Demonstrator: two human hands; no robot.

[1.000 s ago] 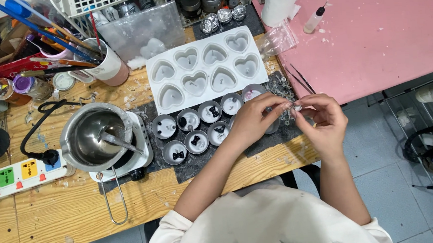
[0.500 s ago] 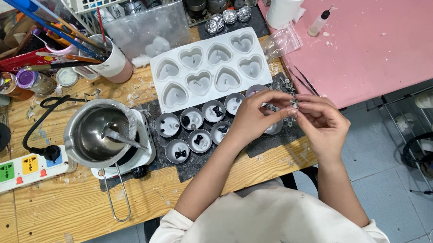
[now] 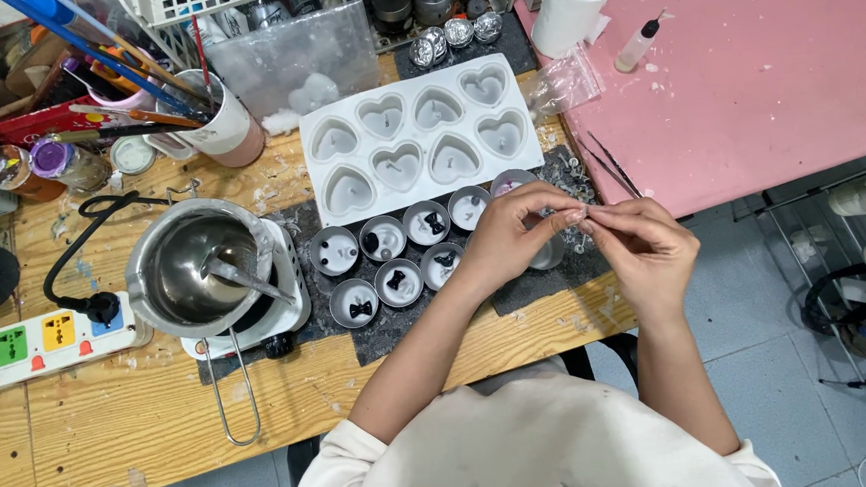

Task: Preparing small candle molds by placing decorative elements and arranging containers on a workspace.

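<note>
Both hands' grip (image 3: 580, 216) pinching tiny wick piece, above round tins (image 3: 394, 258)

Left of centre I note a steel melting pot (image 3: 194, 260) on a white hotplate (image 3: 286, 293). A white heart-shaped mould (image 3: 422, 144) lies above centre; a power strip (image 3: 43, 343) lower left; a pink board (image 3: 763, 63) upper right on the wooden tabletop (image 3: 113, 424).
</note>
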